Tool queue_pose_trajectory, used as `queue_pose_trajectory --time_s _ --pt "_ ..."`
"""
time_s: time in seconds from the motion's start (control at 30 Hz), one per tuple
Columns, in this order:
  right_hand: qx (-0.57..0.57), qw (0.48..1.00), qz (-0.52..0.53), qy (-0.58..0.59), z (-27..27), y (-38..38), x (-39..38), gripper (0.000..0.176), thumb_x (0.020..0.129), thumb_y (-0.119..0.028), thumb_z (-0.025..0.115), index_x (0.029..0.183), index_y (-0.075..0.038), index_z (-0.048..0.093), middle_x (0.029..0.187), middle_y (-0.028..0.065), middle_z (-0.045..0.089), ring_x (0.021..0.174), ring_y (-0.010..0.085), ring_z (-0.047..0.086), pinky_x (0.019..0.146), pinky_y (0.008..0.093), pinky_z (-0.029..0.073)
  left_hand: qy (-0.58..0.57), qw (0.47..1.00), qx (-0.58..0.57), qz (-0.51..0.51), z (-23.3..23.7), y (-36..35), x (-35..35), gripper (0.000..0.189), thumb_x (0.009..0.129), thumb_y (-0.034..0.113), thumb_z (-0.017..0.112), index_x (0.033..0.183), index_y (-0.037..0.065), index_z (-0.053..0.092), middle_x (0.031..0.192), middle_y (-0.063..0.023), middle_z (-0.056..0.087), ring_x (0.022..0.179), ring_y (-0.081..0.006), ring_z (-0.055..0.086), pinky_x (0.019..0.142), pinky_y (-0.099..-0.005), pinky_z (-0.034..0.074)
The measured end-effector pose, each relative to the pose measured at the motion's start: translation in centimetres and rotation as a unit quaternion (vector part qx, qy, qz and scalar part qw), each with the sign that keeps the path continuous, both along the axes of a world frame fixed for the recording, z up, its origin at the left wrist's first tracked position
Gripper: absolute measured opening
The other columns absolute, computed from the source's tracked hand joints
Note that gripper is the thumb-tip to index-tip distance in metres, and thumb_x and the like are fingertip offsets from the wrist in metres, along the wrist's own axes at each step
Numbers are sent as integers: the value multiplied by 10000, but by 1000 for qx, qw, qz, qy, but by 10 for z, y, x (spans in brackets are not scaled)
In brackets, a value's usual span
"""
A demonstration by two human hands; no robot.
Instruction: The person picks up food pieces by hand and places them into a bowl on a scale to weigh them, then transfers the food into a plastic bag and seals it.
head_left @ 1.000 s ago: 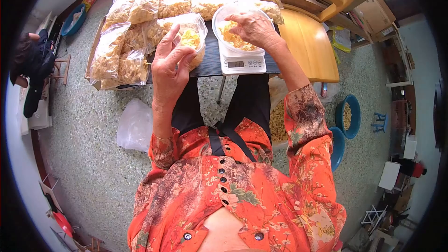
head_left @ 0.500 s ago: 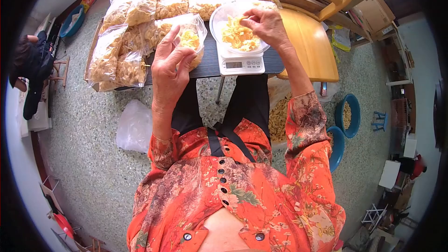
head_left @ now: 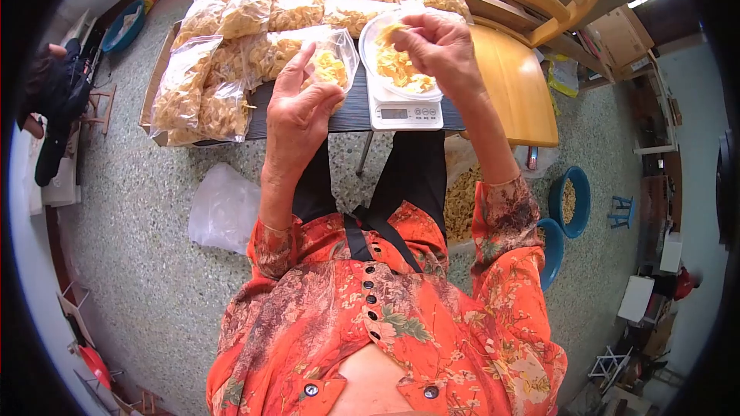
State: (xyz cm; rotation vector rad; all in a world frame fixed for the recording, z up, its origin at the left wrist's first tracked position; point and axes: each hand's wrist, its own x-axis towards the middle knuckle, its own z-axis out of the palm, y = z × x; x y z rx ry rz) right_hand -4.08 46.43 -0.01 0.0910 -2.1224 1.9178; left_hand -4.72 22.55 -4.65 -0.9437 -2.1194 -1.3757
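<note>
My left hand [head_left: 297, 119] grips the edge of a clear plastic bag [head_left: 351, 62], pinched between thumb and fingers. The bag is partly filled with pale yellow dried flakes [head_left: 330, 69], and its mouth is spread. A white kitchen scale [head_left: 407, 114] stands to its right at the table's near edge. On the scale sits a translucent bowl [head_left: 368, 50] with more dried flakes [head_left: 399, 69] inside. My right hand [head_left: 445, 50] is closed in a pinch above the bowl, with a few flakes at its fingertips. The digits on the scale's display are too blurred to read.
Several filled bags [head_left: 297, 11] cover the table's left and back. A wooden chair [head_left: 512, 85] stands to the right. Blue basins [head_left: 572, 202] and an open sack of dried pieces [head_left: 462, 200] are on the floor. A white plastic bag [head_left: 223, 208] lies left. Another person [head_left: 58, 100] is at far left.
My left hand and its bag have shifted slightly right, closer to the scale. My right hand has risen a little from the flakes in the bowl. The whole view has also moved slightly.
</note>
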Motion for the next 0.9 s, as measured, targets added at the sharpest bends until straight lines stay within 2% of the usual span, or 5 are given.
queue_pose_trajectory --time_s 0.27,0.37,0.6,0.8,0.9 --pt "271 955 30 116 -14 -64 -12 101 844 -133 747 906 -55 730 716 114 694 644 213 688 597 344 532 27 999 -24 10 2 -8 -1 177 744 8 786 910 64 763 1439 -281 515 1295 -386 551 1060 -425 471" --pt "519 840 0 156 -16 -67 -18 140 861 -209 705 970 -127 737 863 96 652 801 339 677 688 436 541 36 999 -24 -2 2 -5 1 183 737 2 786 908 62 762 1430 -285 520 1289 -394 556 1054 -437 479" --pt "423 880 6 214 -16 -63 -10 299 837 -67 637 1125 -96 708 1031 108 670 898 335 691 751 430 561 10 1000 0 6 2 -15 -3 143 786 -9 773 925 17 751 1448 -258 517 1288 -368 571 1050 -427 489" --pt "521 843 88 104 -28 -67 -3 312 803 -45 628 1106 -76 693 1015 129 676 910 343 692 766 427 566 16 1000 -9 8 -3 -6 -2 121 809 -22 757 921 22 755 1448 -239 526 1293 -363 571 1043 -410 490" --pt "413 890 94 170 -29 -55 -8 333 793 36 590 1088 -64 707 1017 144 686 900 330 691 750 413 558 21 999 -18 16 4 -6 0 113 804 -24 759 907 21 751 1435 -229 541 1291 -358 573 1044 -409 495"
